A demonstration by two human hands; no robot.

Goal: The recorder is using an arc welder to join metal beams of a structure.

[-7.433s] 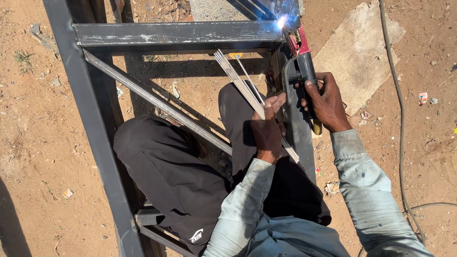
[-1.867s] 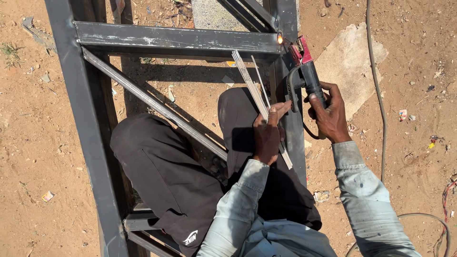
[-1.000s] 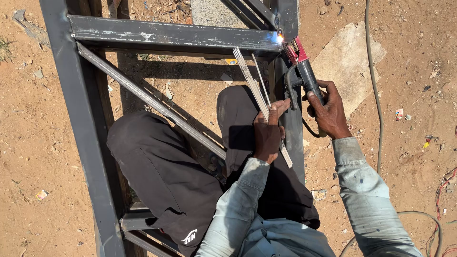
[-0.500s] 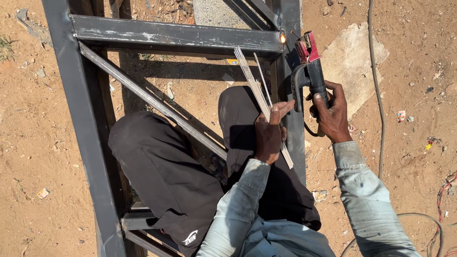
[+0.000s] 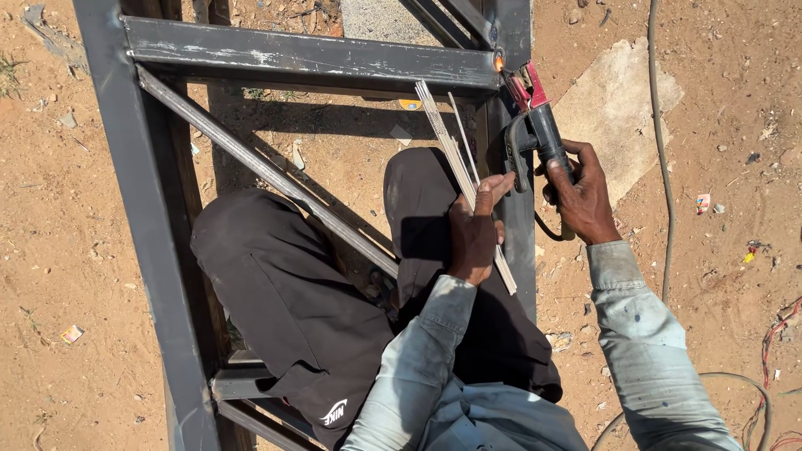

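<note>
My right hand grips a black electrode holder with red jaws. Its tip rests at a glowing orange weld spot where the horizontal steel bar meets the right upright of a dark metal frame. My left hand holds a bundle of thin grey welding rods that fan upward toward the bar; a finger points toward the holder. I squat inside the frame in dark trousers and a pale long-sleeved shirt.
A diagonal brace crosses the frame from the upper left corner to my knees. The left upright runs top to bottom. A flat stone slab and a cable lie on sandy ground to the right.
The bright arc seen 7.4 s ago is gone; only a small orange glow remains at the joint. The holder has shifted slightly against the corner, and the view moved a little.
</note>
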